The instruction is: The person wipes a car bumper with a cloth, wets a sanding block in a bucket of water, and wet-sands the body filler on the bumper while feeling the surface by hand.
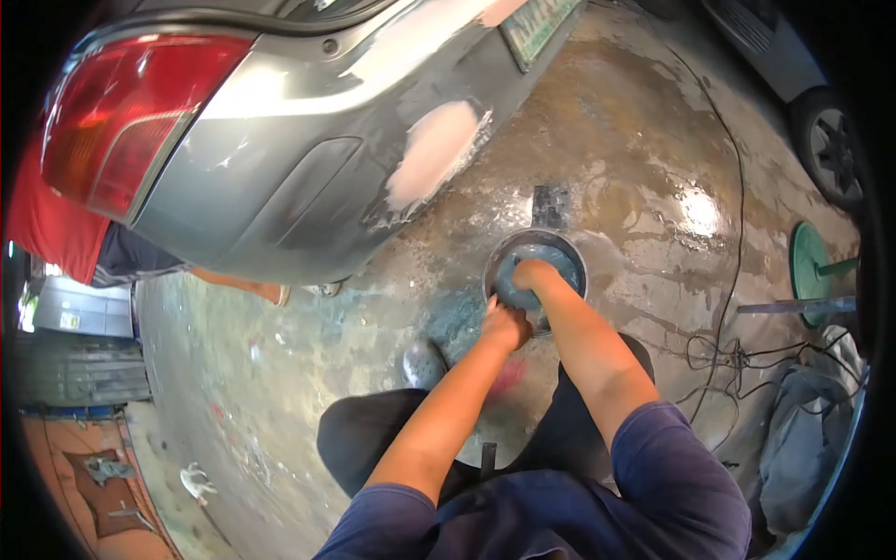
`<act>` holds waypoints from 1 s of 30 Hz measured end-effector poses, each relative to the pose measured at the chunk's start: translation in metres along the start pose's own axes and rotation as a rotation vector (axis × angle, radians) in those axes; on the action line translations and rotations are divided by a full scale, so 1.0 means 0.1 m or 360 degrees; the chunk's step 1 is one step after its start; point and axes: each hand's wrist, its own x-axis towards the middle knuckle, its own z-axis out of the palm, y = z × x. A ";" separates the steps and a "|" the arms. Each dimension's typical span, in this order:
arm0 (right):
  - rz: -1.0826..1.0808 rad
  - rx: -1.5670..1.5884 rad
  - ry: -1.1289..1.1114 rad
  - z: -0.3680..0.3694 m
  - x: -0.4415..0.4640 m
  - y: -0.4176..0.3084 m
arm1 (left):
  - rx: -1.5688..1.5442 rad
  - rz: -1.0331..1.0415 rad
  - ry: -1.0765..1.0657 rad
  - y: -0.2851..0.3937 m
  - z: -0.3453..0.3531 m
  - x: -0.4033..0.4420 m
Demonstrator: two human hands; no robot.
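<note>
A round dark bucket (581,271) of bluish-grey water (551,253) stands on the wet floor between my knees. At its near rim, my left hand (507,325) is closed, its thumb up against the edge. My right hand (534,273) reaches down into the bucket with the fingers curled under. A small dark bit shows beside those fingertips, but what they hold is hidden. Ahead on the left is a grey car bumper (280,205) with a pinkish filler patch (434,154) sanded at its edges.
A red tail light (140,112) sits above the bumper. Behind the car stands another person in red (56,210). A black cable (740,187) runs along the floor at right, near a green round-topped stool (808,271). Another car's wheel (829,154) is at far right.
</note>
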 end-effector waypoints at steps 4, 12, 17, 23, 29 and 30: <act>0.0093 0.0149 -0.0045 -0.43 -0.68 -0.15 | -0.0115 -0.0093 -0.0564 0.07 -0.24 0.45; -0.0280 0.0430 0.0153 -0.58 -0.74 0.53 | -0.0079 0.0088 -0.0537 0.18 0.61 1.14; -0.0320 0.1638 -0.0014 -1.02 -1.01 0.62 | -0.0361 -0.0111 -0.0360 0.26 0.04 0.67; -0.0438 0.2658 -0.0223 -1.07 -0.92 0.69 | -0.1048 -0.0230 0.1479 0.09 -0.42 0.09; -0.0474 0.2739 -0.0303 -1.02 -0.90 0.67 | -0.0852 -0.0052 0.2026 -0.13 -0.49 0.25; -0.0472 0.2723 -0.0313 -1.03 -0.90 0.64 | -0.0879 -0.0037 0.2068 -0.17 -0.48 0.25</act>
